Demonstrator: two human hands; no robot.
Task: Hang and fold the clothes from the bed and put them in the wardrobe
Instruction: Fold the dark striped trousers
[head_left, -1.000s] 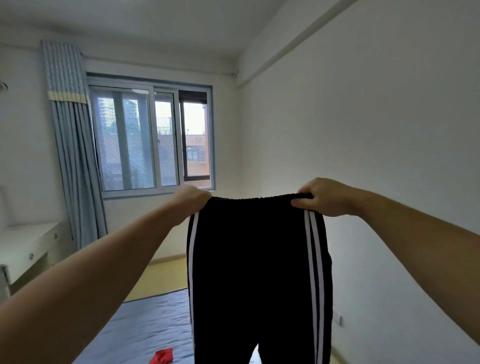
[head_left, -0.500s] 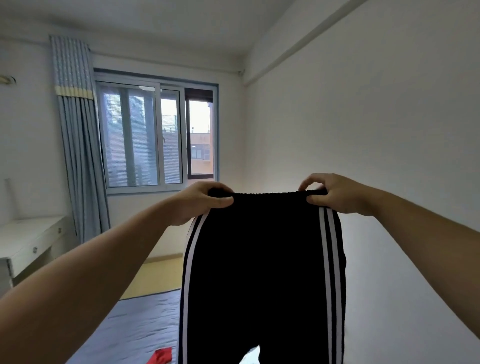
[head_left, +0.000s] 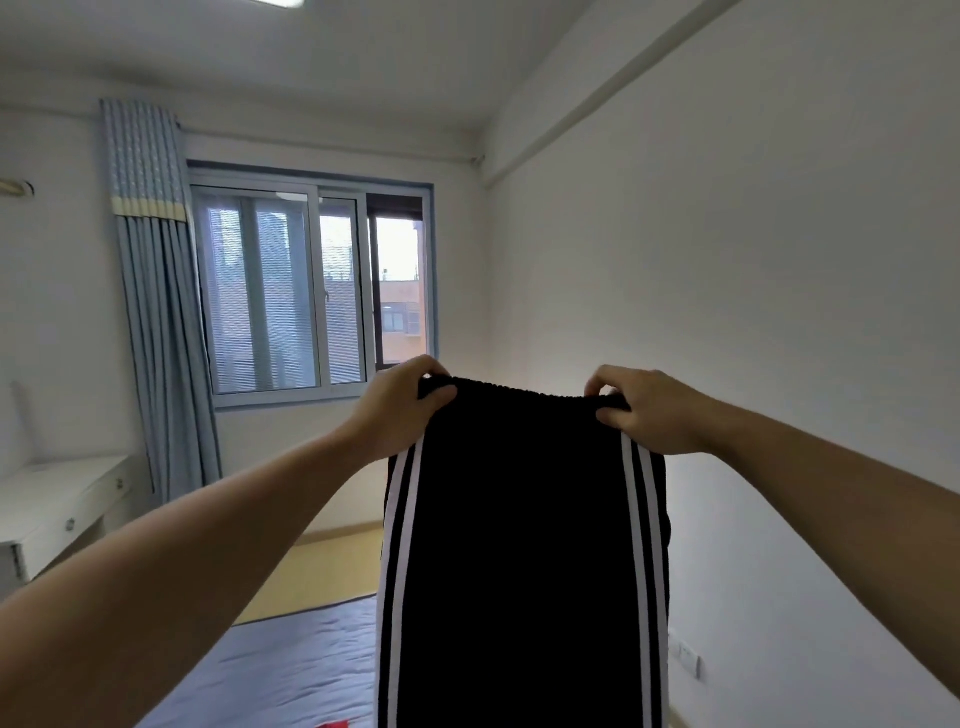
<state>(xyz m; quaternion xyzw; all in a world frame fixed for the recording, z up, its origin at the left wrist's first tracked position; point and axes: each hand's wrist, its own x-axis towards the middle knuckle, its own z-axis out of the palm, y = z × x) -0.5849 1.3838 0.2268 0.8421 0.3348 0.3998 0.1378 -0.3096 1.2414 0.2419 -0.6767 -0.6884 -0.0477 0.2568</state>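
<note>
While the left hand (head_left: 400, 410) and right hand (head_left: 649, 410) each pinch the waistband, black striped trousers (head_left: 519, 545) hang full-length above the bed (head_left: 291, 665); a red item (head_left: 332, 724) lies on it. Folding seemingly not begun; wardrobe unseen.

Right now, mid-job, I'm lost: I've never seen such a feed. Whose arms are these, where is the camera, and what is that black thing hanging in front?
No machine here: they belong to a person working bare-handed. The one camera sits on that person's head and looks forward. The left hand and the right hand each grip one end of the waistband of black trousers with white side stripes, which hang straight down. Below lies the bed with a grey-blue sheet; something small and red lies on it at the picture's bottom edge, too cut off to name. Behind stand a window, a blue curtain and, on the left, a white desk.
</note>
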